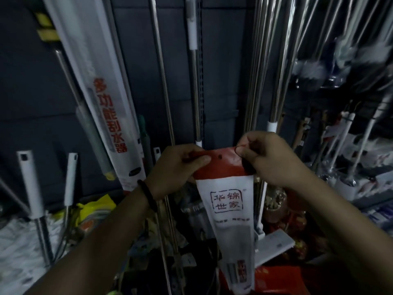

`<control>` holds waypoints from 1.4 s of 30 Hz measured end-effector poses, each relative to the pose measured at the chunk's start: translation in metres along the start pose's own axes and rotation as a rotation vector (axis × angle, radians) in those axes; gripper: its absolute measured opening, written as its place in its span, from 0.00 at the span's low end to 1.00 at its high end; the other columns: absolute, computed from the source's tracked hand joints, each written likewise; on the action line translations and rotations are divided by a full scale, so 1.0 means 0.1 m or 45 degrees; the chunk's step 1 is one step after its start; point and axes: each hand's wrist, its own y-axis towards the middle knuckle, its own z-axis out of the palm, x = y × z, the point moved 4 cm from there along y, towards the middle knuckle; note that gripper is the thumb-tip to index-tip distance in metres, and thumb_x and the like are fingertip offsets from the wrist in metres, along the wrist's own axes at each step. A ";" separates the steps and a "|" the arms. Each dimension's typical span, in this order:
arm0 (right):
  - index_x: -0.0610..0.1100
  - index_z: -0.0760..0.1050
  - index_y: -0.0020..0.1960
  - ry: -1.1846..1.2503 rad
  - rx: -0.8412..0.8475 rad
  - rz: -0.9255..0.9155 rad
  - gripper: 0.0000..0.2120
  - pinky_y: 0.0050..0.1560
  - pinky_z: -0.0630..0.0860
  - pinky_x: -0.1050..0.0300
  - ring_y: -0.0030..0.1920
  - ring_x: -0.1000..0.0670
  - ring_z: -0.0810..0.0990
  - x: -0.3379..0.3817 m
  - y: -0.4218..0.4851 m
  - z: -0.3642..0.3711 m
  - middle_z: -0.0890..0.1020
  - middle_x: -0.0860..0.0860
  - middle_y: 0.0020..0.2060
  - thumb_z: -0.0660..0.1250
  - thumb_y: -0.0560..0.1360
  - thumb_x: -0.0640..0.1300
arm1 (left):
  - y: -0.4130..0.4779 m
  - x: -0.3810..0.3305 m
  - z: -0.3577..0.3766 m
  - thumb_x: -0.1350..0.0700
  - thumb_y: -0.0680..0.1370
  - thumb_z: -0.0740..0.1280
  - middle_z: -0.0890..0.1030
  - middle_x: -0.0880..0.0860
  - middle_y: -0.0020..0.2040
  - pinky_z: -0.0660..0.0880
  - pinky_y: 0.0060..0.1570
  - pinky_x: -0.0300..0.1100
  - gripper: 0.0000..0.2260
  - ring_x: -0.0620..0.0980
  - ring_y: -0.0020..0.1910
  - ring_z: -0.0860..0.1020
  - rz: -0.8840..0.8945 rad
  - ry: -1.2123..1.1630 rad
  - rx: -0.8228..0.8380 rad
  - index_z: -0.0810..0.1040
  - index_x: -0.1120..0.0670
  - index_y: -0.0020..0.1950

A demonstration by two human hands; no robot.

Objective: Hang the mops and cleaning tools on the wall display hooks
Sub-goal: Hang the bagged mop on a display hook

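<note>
A long white packaged cleaning tool (230, 213) with a red top band and a small hang hole hangs downward at the centre. My left hand (177, 167) pinches the left side of the red band. My right hand (265, 158) pinches its upper right corner. The package sits just in front of the dark wall panel (223, 60), below several metal mop handles (194, 81). No hook is visible behind the package.
A large white boxed squeegee with red characters (106, 99) leans at the left. Steel poles (270, 60) hang at the right, with fluffy dusters (348, 58) beyond. White-capped handles (29, 182) stand at lower left. Bagged goods and a red box (274, 277) crowd the floor.
</note>
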 end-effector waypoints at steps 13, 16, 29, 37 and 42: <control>0.49 0.81 0.40 0.016 -0.147 -0.470 0.11 0.39 0.82 0.49 0.36 0.51 0.84 1.88 0.98 -0.16 0.85 0.50 0.34 0.70 0.81 0.46 | -0.02 -1.45 -1.64 0.53 0.80 0.71 0.86 0.44 0.37 0.78 0.35 0.33 0.04 0.40 0.37 0.84 0.426 0.347 -0.503 0.85 0.49 0.46; 0.50 0.82 0.41 0.018 -0.188 -0.505 0.10 0.34 0.76 0.65 0.35 0.58 0.83 2.29 1.21 -0.22 0.85 0.54 0.34 0.70 0.81 0.48 | 0.04 -1.76 -1.96 0.54 0.80 0.72 0.83 0.43 0.32 0.74 0.32 0.31 0.05 0.39 0.32 0.81 0.475 0.381 -0.578 0.85 0.51 0.45; 0.40 0.82 0.41 0.169 -0.405 -0.654 0.12 0.24 0.78 0.60 0.26 0.53 0.83 4.12 2.11 -0.69 0.84 0.47 0.34 0.76 0.77 0.47 | 0.36 -3.25 -3.30 0.51 0.79 0.72 0.88 0.46 0.46 0.84 0.51 0.46 0.05 0.47 0.47 0.86 0.622 0.465 -0.878 0.85 0.50 0.47; 0.45 0.82 0.41 0.049 -0.644 -0.686 0.11 0.32 0.74 0.61 0.36 0.53 0.79 4.82 2.64 -0.96 0.81 0.51 0.36 0.76 0.76 0.51 | 0.77 -3.93 -3.72 0.56 0.78 0.70 0.84 0.47 0.43 0.78 0.39 0.37 0.04 0.46 0.44 0.81 0.618 0.428 -1.040 0.85 0.52 0.45; 0.45 0.83 0.45 0.127 -0.683 -0.585 0.10 0.38 0.81 0.54 0.43 0.46 0.83 4.96 2.93 -1.03 0.83 0.48 0.40 0.78 0.75 0.51 | 1.05 -4.04 -3.93 0.53 0.78 0.70 0.85 0.47 0.46 0.83 0.53 0.46 0.05 0.49 0.49 0.83 0.622 0.441 -1.054 0.85 0.50 0.46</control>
